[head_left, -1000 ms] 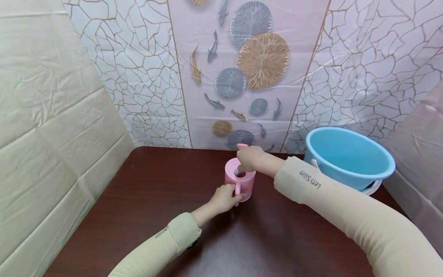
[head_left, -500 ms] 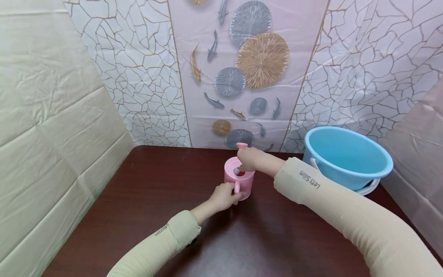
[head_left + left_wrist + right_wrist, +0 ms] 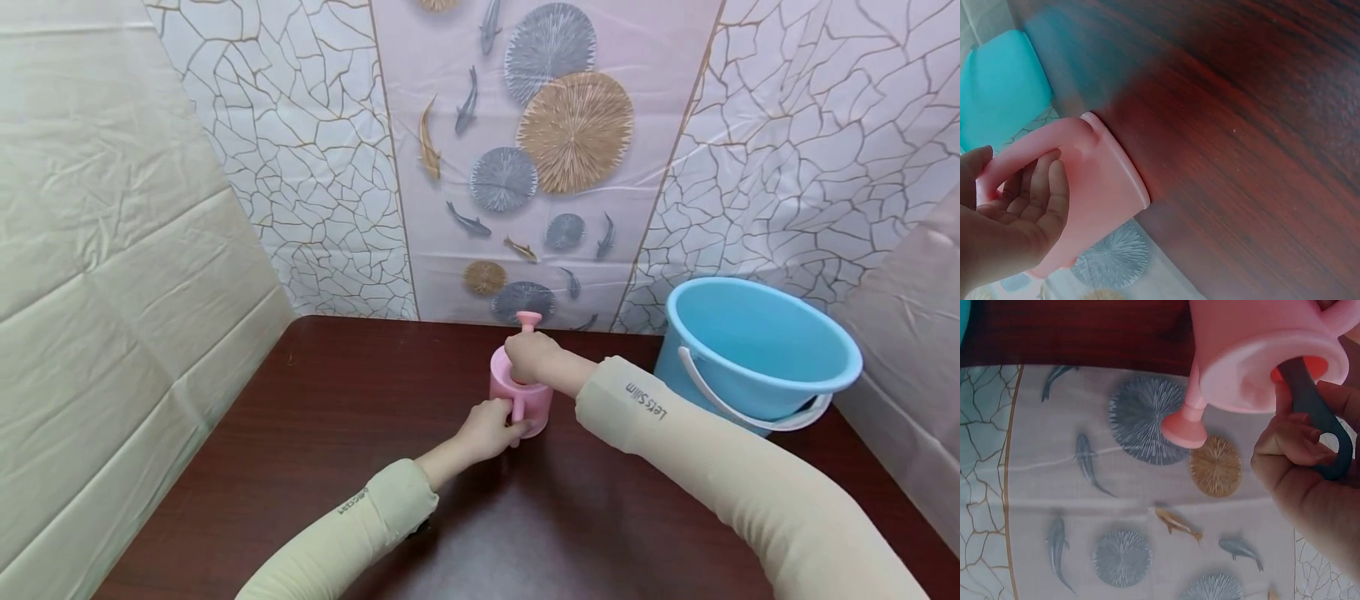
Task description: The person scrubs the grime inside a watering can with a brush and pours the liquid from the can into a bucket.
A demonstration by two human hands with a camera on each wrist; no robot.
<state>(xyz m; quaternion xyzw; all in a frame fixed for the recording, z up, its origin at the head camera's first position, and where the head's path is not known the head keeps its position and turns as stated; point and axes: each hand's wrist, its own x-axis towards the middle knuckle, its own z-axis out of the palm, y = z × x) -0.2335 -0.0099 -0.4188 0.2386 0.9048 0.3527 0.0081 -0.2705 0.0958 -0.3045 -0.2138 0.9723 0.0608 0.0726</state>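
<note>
A pink watering can [image 3: 538, 408] stands upright on the dark wooden table. In the head view my left hand [image 3: 486, 429] grips its handle [image 3: 1041, 144]; the left wrist view has the fingers through the loop and the thumb on the outer side. Above the can's top is my right hand [image 3: 534, 357], which holds a dark-handled tool [image 3: 1311, 403] with a hole through the handle's end. This tool reaches into the can's round top opening [image 3: 1321, 367], where red shows; its lower end is hidden inside. The spout's rose [image 3: 528, 317] points away from me.
A light-blue bucket [image 3: 720, 375] with a white handle [image 3: 705, 387] stands at the right, beside my right sleeve. Patterned sheeting [image 3: 450, 275] hangs along the table's back edge, and beige cloth [image 3: 135, 275] covers the left side.
My right hand has shifted slightly left and lower, so it now covers the can's opening in the head view. The left hand keeps its grip on the can's handle.
</note>
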